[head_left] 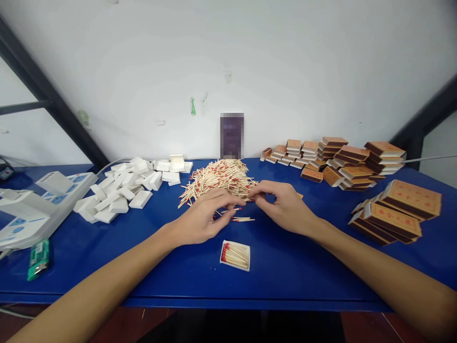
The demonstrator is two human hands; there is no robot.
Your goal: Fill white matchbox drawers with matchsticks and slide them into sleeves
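A blue tabletop (285, 267) runs against a white wall. Both hands meet at the near edge of the heap of red-tipped wooden matches (219, 178), just beyond the white open tray part-filled with matches (235, 255). The left hand (202, 219) and right hand (285, 205) each pinch a few sticks, fingers narrowed. The tray lies toward the body, between the wrists, its matches running crosswise.

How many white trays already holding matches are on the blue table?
1: the filled white tray lies near the table's front edge, below the left hand and right hand. Empty ones are heaped at left; some may be hidden.
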